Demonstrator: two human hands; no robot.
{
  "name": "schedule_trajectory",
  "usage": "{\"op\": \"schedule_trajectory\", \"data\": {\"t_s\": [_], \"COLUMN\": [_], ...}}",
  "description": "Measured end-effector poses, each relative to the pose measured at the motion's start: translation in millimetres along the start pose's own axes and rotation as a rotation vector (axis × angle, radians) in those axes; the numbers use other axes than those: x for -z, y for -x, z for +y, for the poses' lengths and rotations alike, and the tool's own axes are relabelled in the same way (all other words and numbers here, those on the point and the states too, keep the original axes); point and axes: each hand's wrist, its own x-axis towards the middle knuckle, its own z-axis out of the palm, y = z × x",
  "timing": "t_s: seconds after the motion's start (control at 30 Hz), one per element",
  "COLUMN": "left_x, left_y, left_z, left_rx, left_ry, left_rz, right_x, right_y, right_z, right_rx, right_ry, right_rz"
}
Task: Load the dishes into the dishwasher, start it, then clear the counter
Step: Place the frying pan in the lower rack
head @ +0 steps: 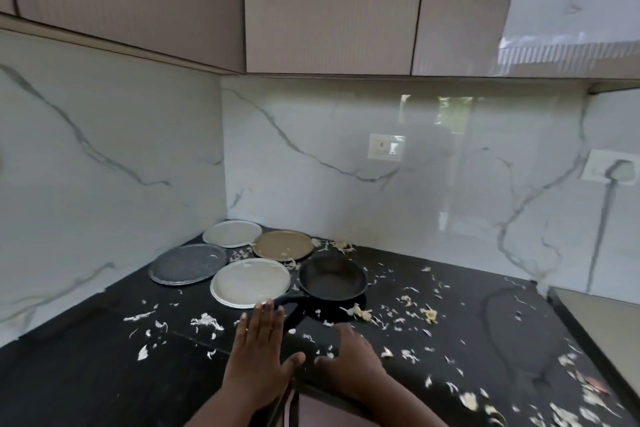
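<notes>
Reaching toward the black pan looks like the step in hand: left hand is flat, fingers straight and held together, thumb spread, holding nothing, fingertips just short of the pan handle end. Handle's long axis runs from the pan bowl down-left toward the person, so its free end points almost at the left hand; that hand is clearly nearer than the right. Right hand sits low at the near table edge, fingers spread loosely, empty, slightly blurred, pan up and left of it. Pan sits on the table just right of the near white plate; whether the handle overlaps that plate's rim I can't tell for sure, looks like it touches. Behind: grey plate to the left, tan plate, far white plate in the corner. Pale peelings scattered all over the table. Dishwasher not in view. Judgement: loading barely begun, all dishes still out; a left-hand wrap on the handle end, lifting clear of the plate rim, fits best
</notes>
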Motion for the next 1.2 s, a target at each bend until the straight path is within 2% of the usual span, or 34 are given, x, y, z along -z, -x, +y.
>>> {"op": "schedule_trajectory", "data": {"t_s": [0.13,0.17,0.27,0.33,0.47,0.67,0.93,1.1,1.2], "left_x": [4.9,2.0,1.9,1.5,-8.7,-19.2,-9.9,13.2,18.6], "left_y": [-44.8,-55.4,-81.4,-94.5,-118.6,-143.3,-157.4,-158.4,-151.5], "left_z": [-5.4,-4.1,6.9,16.3,20.8,19.9,58.1,110.4,135.1], "left_rx": [0.163,0.185,0.337,0.372,0.433,0.518,0.654,0.735,0.674], "left_ry": [-0.093,-0.16,-0.181,-0.169,-0.144,-0.107,0.32,1.134,1.302], "left_rz": [-0.126,-0.103,-0.347,-0.402,-0.428,-0.435,-0.34,-0.367,-0.394], "right_x": [0.1,2.4,7.3,6.0,0.9,-2.5,16.1,33.0,48.7], "right_y": [-76.2,-93.5,-137.4,-163.3,-190.0,-206.8,-214.8,-205.8,-186.9], "right_z": [-5.0,-5.0,0.8,8.0,16.7,29.3,42.4,38.2,33.7], "right_rx": [-0.028,-0.029,-0.027,-0.035,-0.188,-0.239,-0.296,-0.336,-0.346], "right_ry": [-0.286,-0.328,-0.397,-0.412,-0.529,-0.665,-0.853,-1.031,-1.277], "right_rz": [-0.115,-0.141,-0.205,-0.271,-0.417,-0.504,-0.387,-0.263,-0.136]}}
